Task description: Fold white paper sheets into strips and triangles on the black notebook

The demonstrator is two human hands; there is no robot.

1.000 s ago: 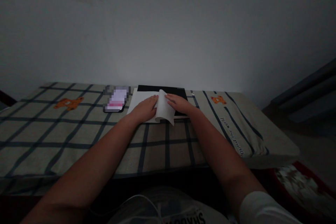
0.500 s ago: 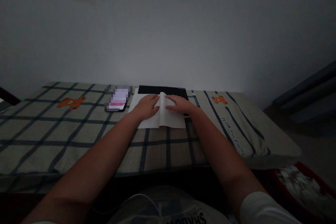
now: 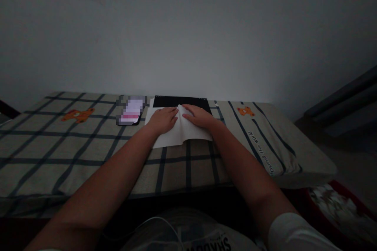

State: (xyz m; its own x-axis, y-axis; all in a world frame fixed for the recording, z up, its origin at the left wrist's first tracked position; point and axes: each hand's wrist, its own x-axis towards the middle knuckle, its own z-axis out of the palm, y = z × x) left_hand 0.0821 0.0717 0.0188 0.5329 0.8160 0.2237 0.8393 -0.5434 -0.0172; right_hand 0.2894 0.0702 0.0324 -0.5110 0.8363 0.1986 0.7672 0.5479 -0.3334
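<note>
A plain grey-white wall (image 3: 188, 27) fills the upper half of the frame, dimly lit, with a faint stain at upper left. Below it lies a bed (image 3: 59, 153) under a checked cover with orange bears. Dark furniture (image 3: 347, 102) stands at right.

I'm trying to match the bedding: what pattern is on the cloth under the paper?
The cloth is beige with a dark grid check and small orange bear prints, seen in the head view.

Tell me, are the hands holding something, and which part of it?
Both hands press flat on a sheet of white paper: the left hand on its left half, the right hand on its right half. Neither grips it.
</note>
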